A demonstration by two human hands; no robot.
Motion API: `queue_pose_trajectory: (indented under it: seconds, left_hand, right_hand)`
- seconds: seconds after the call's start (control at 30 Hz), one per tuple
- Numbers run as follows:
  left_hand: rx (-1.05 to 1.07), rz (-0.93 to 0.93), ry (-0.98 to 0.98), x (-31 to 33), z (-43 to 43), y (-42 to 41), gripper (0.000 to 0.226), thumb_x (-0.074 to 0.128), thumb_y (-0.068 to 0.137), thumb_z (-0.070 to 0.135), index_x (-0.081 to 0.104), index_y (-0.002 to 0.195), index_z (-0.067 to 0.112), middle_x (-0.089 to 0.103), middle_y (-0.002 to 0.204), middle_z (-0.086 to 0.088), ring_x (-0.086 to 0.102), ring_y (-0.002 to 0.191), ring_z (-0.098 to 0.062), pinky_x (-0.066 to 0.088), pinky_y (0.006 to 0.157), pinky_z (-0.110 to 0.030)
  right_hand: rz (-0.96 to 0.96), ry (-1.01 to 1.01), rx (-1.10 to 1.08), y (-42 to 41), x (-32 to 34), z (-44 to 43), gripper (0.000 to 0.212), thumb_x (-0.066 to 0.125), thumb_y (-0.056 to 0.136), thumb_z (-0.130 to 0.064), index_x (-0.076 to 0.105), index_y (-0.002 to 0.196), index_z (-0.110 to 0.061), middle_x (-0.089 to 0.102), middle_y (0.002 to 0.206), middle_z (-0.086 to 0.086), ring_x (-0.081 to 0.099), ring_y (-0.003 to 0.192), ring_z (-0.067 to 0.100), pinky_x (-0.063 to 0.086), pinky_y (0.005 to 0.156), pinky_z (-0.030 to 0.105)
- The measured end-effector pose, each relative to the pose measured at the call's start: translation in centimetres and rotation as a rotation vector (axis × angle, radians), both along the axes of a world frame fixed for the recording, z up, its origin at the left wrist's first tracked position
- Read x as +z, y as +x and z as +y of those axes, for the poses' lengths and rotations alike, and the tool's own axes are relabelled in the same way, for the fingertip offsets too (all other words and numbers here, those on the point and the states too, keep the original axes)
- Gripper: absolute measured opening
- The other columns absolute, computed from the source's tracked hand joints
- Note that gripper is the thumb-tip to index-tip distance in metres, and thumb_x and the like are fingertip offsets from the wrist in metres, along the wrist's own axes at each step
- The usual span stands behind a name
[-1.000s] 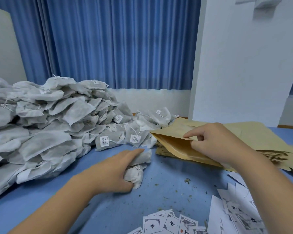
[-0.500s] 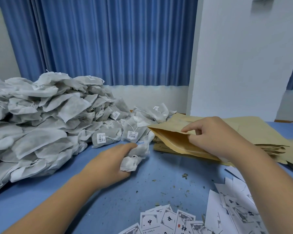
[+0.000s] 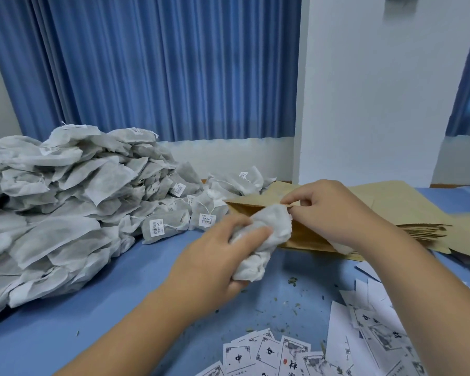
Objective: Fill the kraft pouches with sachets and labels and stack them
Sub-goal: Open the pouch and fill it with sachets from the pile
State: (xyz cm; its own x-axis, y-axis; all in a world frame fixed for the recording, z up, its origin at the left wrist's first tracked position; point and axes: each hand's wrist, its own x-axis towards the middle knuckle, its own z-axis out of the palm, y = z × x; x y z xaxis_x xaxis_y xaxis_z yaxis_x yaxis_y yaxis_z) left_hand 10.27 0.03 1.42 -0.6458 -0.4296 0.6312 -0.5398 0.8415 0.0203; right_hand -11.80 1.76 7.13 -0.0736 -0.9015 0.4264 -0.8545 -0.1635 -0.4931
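Bare counter (image 3: 98, 316) forms a diagonal lane from near left to centre. Left flank blocked by tall sachet heap (image 3: 65, 213), its loose end just beside the pouch stack (image 3: 407, 213) that closes the right rear. Labels (image 3: 266, 356) litter the near edge and right. Centre occupied: left hand (image 3: 209, 261) grips a sachet (image 3: 266, 237), right hand (image 3: 334, 213) pinches the top pouch (image 3: 301, 236) by its lip.

Blue table (image 3: 98, 316), sachet heap (image 3: 65, 213), kraft pouches (image 3: 407, 213), labels (image 3: 269, 356)

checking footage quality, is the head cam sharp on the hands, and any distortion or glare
Head view: left hand, its sachets and right hand on the kraft pouch sharp; pouch stack smeared far right; curtain folds lean, wide-angle; no glare.
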Motion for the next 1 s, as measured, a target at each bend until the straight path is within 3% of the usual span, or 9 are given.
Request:
queue_pose_trajectory:
  seconds: [0.17,0.33,0.47,0.57,0.67,0.77,0.83,0.93,1.0]
  left_hand:
    - [-0.032,-0.164,0.102,0.2,0.0,0.3,0.056,0.044,0.079,0.043,0.021,0.129,0.051,0.033,0.131,0.016,0.046,0.101,-0.009,0.048,0.066,-0.028]
    - [0.152,-0.024,0.053,0.5,0.3,-0.4,0.063,0.048,0.089,0.047,0.010,0.139,0.045,0.039,0.136,0.020,0.058,0.102,-0.017,0.046,0.072,-0.031]
    - [0.269,0.041,0.006,1.0,0.7,-1.0,0.058,0.047,0.088,0.058,0.016,0.132,0.039,0.053,0.127,0.016,0.062,0.097,-0.019,0.033,0.063,-0.028]
    - [0.241,0.112,0.021,1.4,1.0,-1.3,0.058,0.057,0.083,0.057,0.024,0.126,0.036,0.045,0.121,0.013,0.059,0.100,-0.018,0.040,0.067,-0.029]
    - [0.049,0.195,0.127,1.6,1.2,-1.1,0.070,0.074,0.075,0.045,0.029,0.128,0.035,0.032,0.119,0.013,0.053,0.103,-0.013,0.048,0.081,-0.030]
    - [-0.130,0.357,0.283,1.6,1.2,-0.9,0.069,0.077,0.075,0.030,0.034,0.128,0.034,0.037,0.119,0.015,0.049,0.104,0.002,0.048,0.083,-0.023]
    - [-0.125,0.391,0.315,1.5,0.9,-0.8,0.059,0.074,0.077,0.025,0.041,0.126,0.032,0.045,0.117,0.017,0.048,0.106,0.006,0.045,0.081,-0.015]
    - [-0.045,0.307,0.197,1.5,0.6,-0.7,0.041,0.068,0.079,0.025,0.057,0.118,0.026,0.052,0.106,0.019,0.048,0.094,0.007,0.044,0.078,-0.019]
    - [0.030,0.237,0.035,1.5,0.7,-0.7,0.036,0.070,0.078,0.029,0.066,0.113,0.022,0.061,0.104,0.011,0.056,0.091,-0.007,0.051,0.071,-0.030]
  right_hand:
    - [0.023,0.002,0.027,0.4,-0.2,-0.1,0.014,0.061,0.086,-0.026,0.071,0.089,-0.036,0.052,0.055,-0.034,0.050,0.057,-0.005,0.030,0.053,0.019]
    - [0.057,0.004,0.068,1.8,-0.2,0.2,0.014,0.059,0.085,-0.022,0.071,0.083,-0.028,0.054,0.059,-0.026,0.049,0.062,-0.008,0.034,0.054,0.022]
    - [0.085,0.010,0.101,3.4,0.1,0.7,0.017,0.057,0.086,-0.025,0.073,0.086,-0.031,0.058,0.060,-0.004,0.052,0.058,0.007,0.045,0.060,0.030]
    - [0.077,-0.015,0.130,4.1,0.3,1.1,0.018,0.056,0.085,-0.026,0.073,0.087,-0.033,0.059,0.061,-0.008,0.051,0.059,0.007,0.043,0.057,0.028]
    - [0.059,-0.036,0.092,4.1,0.6,1.4,0.021,0.053,0.084,-0.022,0.072,0.084,-0.030,0.059,0.060,-0.010,0.052,0.060,0.011,0.045,0.058,0.033]
    - [0.020,-0.043,0.012,3.3,0.8,1.4,0.022,0.053,0.084,-0.019,0.073,0.080,-0.028,0.059,0.057,-0.010,0.051,0.058,0.014,0.044,0.058,0.033]
    - [0.001,-0.041,-0.011,3.0,1.0,1.5,0.023,0.054,0.085,-0.018,0.073,0.080,-0.030,0.059,0.056,-0.013,0.052,0.059,0.012,0.044,0.058,0.031]
    - [0.005,-0.050,-0.005,3.2,1.2,1.7,0.021,0.056,0.085,-0.018,0.073,0.078,-0.029,0.062,0.060,-0.007,0.055,0.063,0.013,0.047,0.062,0.032]
    - [0.025,-0.053,0.017,3.8,1.1,1.7,0.019,0.056,0.086,-0.019,0.072,0.079,-0.026,0.060,0.059,-0.005,0.054,0.062,0.012,0.046,0.063,0.032]
